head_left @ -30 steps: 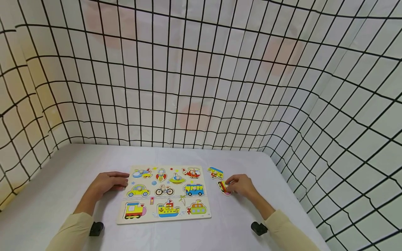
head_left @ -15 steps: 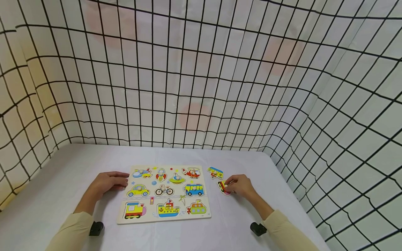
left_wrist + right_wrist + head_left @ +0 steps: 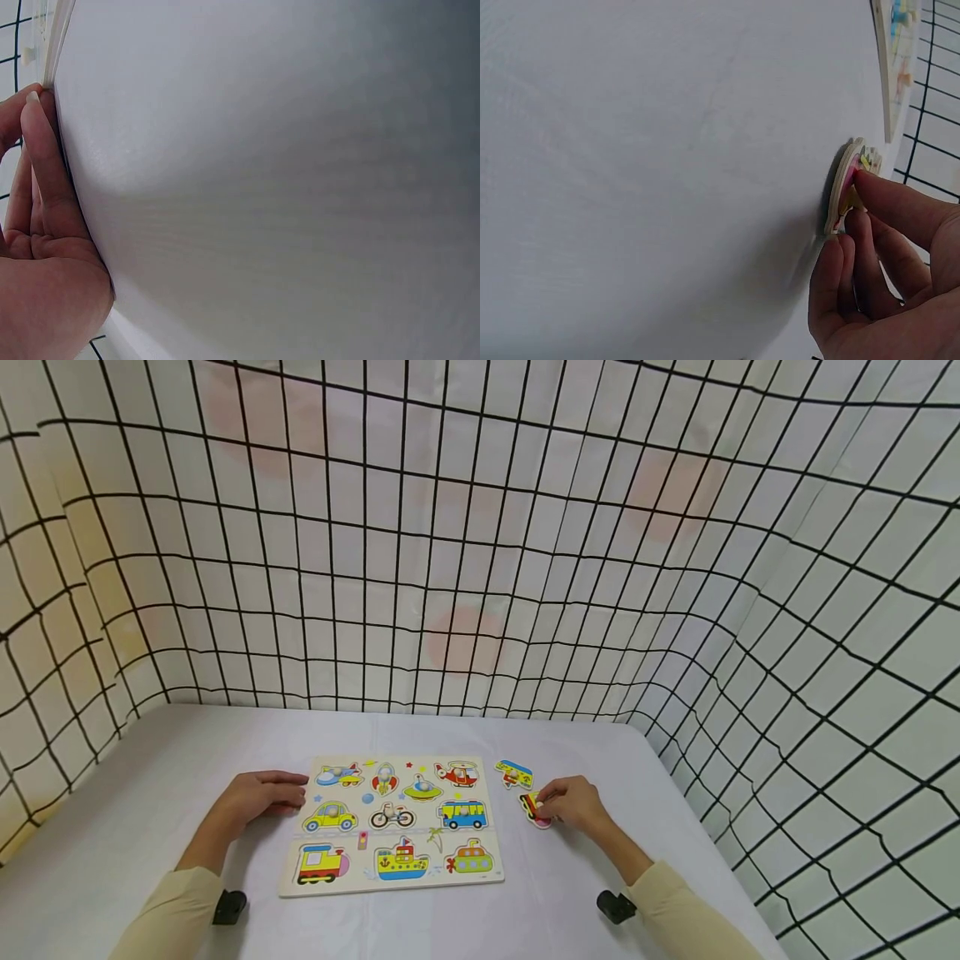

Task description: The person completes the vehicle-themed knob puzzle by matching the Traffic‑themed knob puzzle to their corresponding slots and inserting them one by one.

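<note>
In the head view, my right hand [image 3: 576, 803] pinches a red and yellow train puzzle piece [image 3: 529, 808] close over the table, right of the puzzle board [image 3: 358, 887]. The right wrist view has thumb and fingers at the piece [image 3: 840, 180], which shows its pale wooden edge; the fingers hide part of its face. Just beyond it, a boat puzzle piece [image 3: 516, 772] lies upside down. My left hand [image 3: 255, 795] rests on the table with its fingertips at the board's left edge. The left wrist view shows this hand [image 3: 52, 210] with relaxed fingers.
Vehicle pictures cover the board, among them a train [image 3: 321, 863] at lower left, a boat [image 3: 402, 860] and a submarine [image 3: 471, 858]. White cloth covers the table [image 3: 420, 927]. A black grid net [image 3: 465, 568] stands behind it and at both sides.
The train piece and my right hand have shifted very slightly left. My left hand, the board and the boat piece have stayed in place.
</note>
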A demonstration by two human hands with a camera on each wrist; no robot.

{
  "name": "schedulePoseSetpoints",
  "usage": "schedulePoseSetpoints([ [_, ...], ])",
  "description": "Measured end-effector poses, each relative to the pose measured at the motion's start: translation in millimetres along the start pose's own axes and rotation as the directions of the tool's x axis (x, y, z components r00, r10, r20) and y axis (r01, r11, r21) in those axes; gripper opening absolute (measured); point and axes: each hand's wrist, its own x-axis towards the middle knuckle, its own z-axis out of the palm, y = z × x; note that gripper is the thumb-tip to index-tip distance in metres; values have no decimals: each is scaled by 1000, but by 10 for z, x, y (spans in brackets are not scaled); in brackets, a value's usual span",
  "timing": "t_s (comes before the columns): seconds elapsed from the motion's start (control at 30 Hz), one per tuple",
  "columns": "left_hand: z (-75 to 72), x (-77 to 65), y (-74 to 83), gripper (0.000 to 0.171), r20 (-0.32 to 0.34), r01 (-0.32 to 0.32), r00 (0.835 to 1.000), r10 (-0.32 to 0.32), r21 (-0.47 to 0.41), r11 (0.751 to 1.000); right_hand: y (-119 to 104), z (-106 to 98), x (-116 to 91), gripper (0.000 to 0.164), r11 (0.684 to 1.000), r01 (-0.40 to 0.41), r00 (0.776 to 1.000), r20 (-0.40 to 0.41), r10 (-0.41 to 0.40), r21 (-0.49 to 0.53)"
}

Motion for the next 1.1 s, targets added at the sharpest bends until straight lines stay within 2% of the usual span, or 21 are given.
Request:
schedulePoseSetpoints([
  [0.33,-9,24,-25,55,3,-11,1000,11,5,1000,-269,-5,17,12,999,40,999,26,-40,-18],
  [0.63,0,39,-37,55,-8,-6,1000,6,2,1000,-625,219,15,10,995,93,990,102,-96,32],
  [0.83,0,26,-33,54,-9,-4,1000,4,-4,1000,-887,437,-1,10,985,173,972,155,-175,25],
  [1.1,7,14,-14,54,-9,-12,1000,12,-12,1000,-1148,788,-71,7,963,265,929,251,-271,57],
])
